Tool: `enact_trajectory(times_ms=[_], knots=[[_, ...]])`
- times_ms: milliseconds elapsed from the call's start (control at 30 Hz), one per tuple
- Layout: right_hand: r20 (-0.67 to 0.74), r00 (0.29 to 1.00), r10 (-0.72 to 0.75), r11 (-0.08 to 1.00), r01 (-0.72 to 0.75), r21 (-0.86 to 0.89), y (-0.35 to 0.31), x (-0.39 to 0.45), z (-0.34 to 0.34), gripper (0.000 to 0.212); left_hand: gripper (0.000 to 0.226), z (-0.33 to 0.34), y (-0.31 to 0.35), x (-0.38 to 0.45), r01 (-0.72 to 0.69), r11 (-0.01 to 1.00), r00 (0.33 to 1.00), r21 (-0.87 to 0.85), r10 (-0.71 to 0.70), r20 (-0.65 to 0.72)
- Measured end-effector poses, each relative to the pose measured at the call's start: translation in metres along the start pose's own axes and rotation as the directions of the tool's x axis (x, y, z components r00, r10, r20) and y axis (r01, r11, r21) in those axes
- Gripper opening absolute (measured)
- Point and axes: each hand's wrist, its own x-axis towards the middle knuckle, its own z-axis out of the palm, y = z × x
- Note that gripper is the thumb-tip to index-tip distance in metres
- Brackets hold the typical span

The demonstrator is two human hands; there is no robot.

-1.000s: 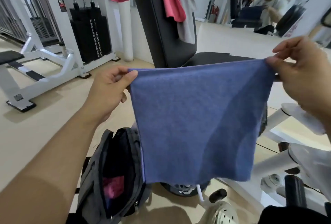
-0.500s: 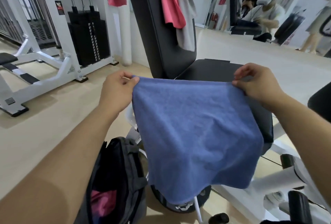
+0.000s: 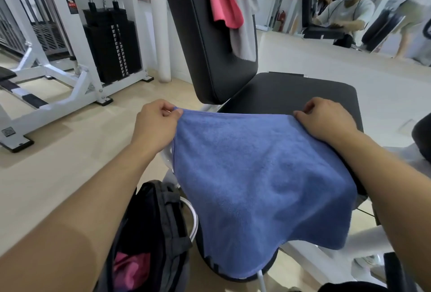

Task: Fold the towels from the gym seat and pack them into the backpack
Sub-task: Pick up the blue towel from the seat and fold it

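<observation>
Now both hands, left hand and right hand, pinch the blue towel corners; better lay it flat on the seat, edges matching.

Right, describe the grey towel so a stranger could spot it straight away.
Find the tall black backrest of the gym seat. Two towels hang over its top, side by side. The grey towel is the longer one on the right, reaching lower than the pink towel.
</observation>
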Motion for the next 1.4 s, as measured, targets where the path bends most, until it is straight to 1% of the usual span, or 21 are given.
enact_trajectory(times_ms=[67, 100, 133, 200, 233, 267, 333, 400, 467, 500, 567, 633, 700, 767, 867, 1000, 1067, 1167, 1400], knots=[[0.050, 0.998, 0.027, 1.000, -0.027, 0.003, -0.004, -0.002, -0.004, 0.035, 0.007, -0.001, 0.004, -0.001, 0.011, 0.998, 1.000, -0.066, -0.011, 0.003], [0.059, 0.998, 0.016, 0.999, -0.019, 0.039, -0.006, -0.003, -0.007, 0.036, 0.008, -0.002, 0.006, -0.003, 0.011, 0.996, 1.000, -0.094, -0.011, 0.003], [0.047, 0.999, -0.002, 0.994, -0.003, 0.112, -0.008, -0.006, -0.010, 0.035, 0.008, -0.002, 0.010, -0.005, 0.004, 0.993, 1.000, -0.119, -0.004, 0.003], [-0.021, 0.999, -0.031, 0.939, 0.036, 0.343, -0.017, -0.014, -0.020, 0.030, 0.008, -0.002, 0.022, -0.011, -0.030, 0.986, 1.000, -0.166, 0.031, 0.006], [-0.061, 0.998, -0.031, 0.882, 0.056, 0.468, -0.025, -0.023, -0.025, 0.027, 0.008, -0.001, 0.028, -0.016, -0.051, 0.981, 0.999, -0.186, 0.054, 0.009], [-0.083, 0.996, -0.030, 0.803, 0.073, 0.592, -0.036, -0.033, -0.031, 0.023, 0.008, -0.001, 0.035, -0.021, -0.071, 0.976, 0.997, -0.206, 0.076, 0.018], [-0.071, 0.995, -0.064, 0.612, 0.095, 0.785, -0.062, -0.057, -0.037, 0.014, 0.009, 0.003, 0.047, -0.034, -0.096, 0.965, 0.992, -0.244, 0.114, 0.062], [-0.014, 0.988, -0.154, 0.477, 0.087, 0.875, -0.088, -0.081, -0.035, 0.010, 0.008, 0.009, 0.055, -0.049, -0.111, 0.958, 0.983, -0.265, 0.145, 0.112], [0.040, 0.962, -0.271, 0.397, 0.074, 0.915, -0.105, -0.103, -0.027, 0.005, 0.004, 0.015, 0.059, -0.065, -0.124, 0.951, 0.979, -0.282, 0.164, 0.123], [0.052, 0.942, -0.331, 0.379, 0.082, 0.922, -0.109, -0.111, -0.023, 0.004, 0.003, 0.016, 0.060, -0.073, -0.126, 0.944, 0.979, -0.304, 0.169, 0.117], [0.074, 0.903, -0.423, 0.372, 0.099, 0.923, -0.108, -0.122, -0.018, 0.013, 0.004, 0.015, 0.057, -0.084, -0.136, 0.935, 0.981, -0.327, 0.173, 0.087], [0.104, 0.870, -0.482, 0.340, 0.077, 0.937, -0.100, -0.126, -0.017, 0.021, 0.002, 0.009, 0.052, -0.092, -0.122, 0.932, 0.985, -0.343, 0.157, 0.076], [0.103, 0.843, -0.527, 0.343, 0.100, 0.934, -0.096, -0.128, -0.017, 0.020, 0.003, 0.001, 0.047, -0.098, -0.085, 0.918, 0.985, -0.388, 0.135, 0.104], [0.047, 0.835, -0.548, 0.389, 0.204, 0.898, -0.097, -0.130, -0.015, 0.013, 0.003, -0.006, 0.045, -0.104, -0.078, 0.903, 0.981, -0.423, 0.145, 0.129], [-0.060, 0.842, -0.536, 0.435, 0.336, 0.835, -0.099, -0.131, -0.012, 0.008, 0.009, -0.013, 0.044, -0.108, -0.130, 0.895, 0.972, -0.426, 0.200, 0.123], [-0.172, 0.827, -0.535, 0.575, 0.506, 0.643, -0.099, -0.130, -0.015, 0.005, 0.011, -0.017, 0.039, -0.107, -0.211, 0.900, 0.963, -0.382, 0.258, 0.075], [-0.197, 0.827, -0.527, 0.596, 0.525, 0.607, -0.100, -0.129, -0.017, 0.005, 0.015, -0.019, 0.038, -0.107, -0.229, 0.897, 0.958, -0.378, 0.276, 0.075], [-0.190, 0.811, -0.554, 0.601, 0.547, 0.583, -0.102, -0.128, -0.015, 0.001, 0.016, -0.020, 0.039, -0.110, -0.229, 0.890, 0.953, -0.395, 0.287, 0.094], [-0.227, 0.791, -0.568, 0.569, 0.577, 0.587, -0.105, -0.127, -0.013, 0.004, 0.010, -0.020, 0.039, -0.114, -0.192, 0.897, 0.964, -0.399, 0.248, 0.093]])
